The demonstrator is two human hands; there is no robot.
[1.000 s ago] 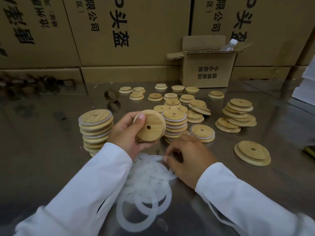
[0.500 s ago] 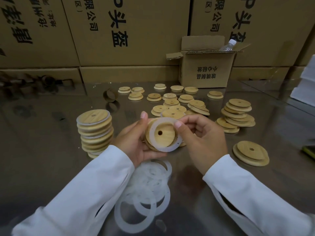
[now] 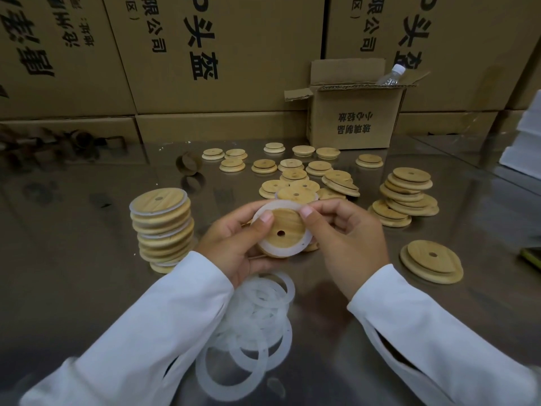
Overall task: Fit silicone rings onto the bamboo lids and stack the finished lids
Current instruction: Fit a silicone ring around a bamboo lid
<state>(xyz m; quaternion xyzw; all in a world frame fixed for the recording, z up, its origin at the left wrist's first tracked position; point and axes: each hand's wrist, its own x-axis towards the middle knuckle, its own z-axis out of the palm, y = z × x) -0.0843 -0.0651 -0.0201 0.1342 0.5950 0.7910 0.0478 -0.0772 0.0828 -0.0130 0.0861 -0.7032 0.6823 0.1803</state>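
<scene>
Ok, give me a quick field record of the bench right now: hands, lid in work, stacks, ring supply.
left hand: grips the lid, thumb on the ring
right hand: pinches the ring's top edge
ring: around the lid's raised centre; fully seated, cannot tell
finished stack: left of the hands, rings showing between lids
bare lids: piled right, others scattered behind
loose rings: heap on the table near the wrists

Printed cardboard cartons [image 3: 234,92] wall the back — a shiny steel table [image 3: 73,244] in front, dimly lit.
</scene>
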